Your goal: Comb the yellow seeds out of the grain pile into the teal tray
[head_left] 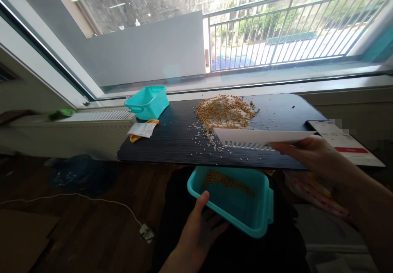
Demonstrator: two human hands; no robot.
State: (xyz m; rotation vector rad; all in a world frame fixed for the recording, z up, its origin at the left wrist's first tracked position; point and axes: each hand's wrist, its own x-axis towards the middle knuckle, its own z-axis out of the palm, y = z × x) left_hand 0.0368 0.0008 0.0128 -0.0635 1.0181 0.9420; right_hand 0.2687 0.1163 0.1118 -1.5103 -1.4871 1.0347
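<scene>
My left hand [199, 228] grips the near rim of a teal plastic bin [236, 213], thumb over the edge. Some soybeans [227, 181] lie along the far side inside this bin, which sits at my lap just below the table edge. Between the fingers of my right hand [302, 146] is the end of a white slotted scraper [260, 136], its slotted edge low over the dark table [172, 150]. Beyond the scraper's left end rises a pile of soybeans mixed with white rice [227, 111]. Loose grains are scattered around it.
A second teal bin [150, 103] stands at the table's far left, with a folded white and orange cloth [143, 130] before it. At the right lies a phone [344, 142] with a lit screen. A window backs the table. A white cable with a plug [146, 232] runs across the floor.
</scene>
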